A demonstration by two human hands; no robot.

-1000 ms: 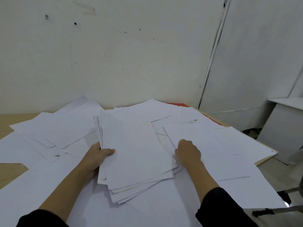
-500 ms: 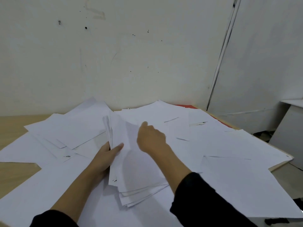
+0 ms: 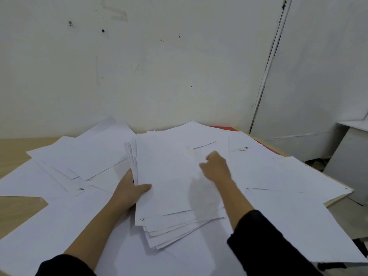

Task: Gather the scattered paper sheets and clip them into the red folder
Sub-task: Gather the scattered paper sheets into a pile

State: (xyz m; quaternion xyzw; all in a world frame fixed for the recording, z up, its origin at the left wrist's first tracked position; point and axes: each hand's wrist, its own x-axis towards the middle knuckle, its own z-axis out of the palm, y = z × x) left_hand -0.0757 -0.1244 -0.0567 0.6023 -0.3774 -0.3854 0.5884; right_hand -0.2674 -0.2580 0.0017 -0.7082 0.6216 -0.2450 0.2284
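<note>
The left hand (image 3: 130,191) is clamping the gathered stack (image 3: 169,188) along its left edge, thumb lying on the top sheet and fingers tucked out of sight underneath. The right hand (image 3: 216,166) is hovering over the stack's upper right part, fingers loosely curled and gripping nothing as far as I can make out, though it is blurred. This looks like the gathering step, well short of any clipping. The stack's long axis is running away from the person toward the wall, near edges fanning out unevenly at the bottom. Loose sheets (image 3: 83,156) are lying scattered all over the wooden table (image 3: 14,144), to the left, to the right and under the stack. The red folder (image 3: 225,128) is peeking out at the far edge, mostly buried under paper. Next, I'd say, the free hand needs to pinch one more loose sheet and slide it on top, while the other hand keeps the edges from slipping.
</note>
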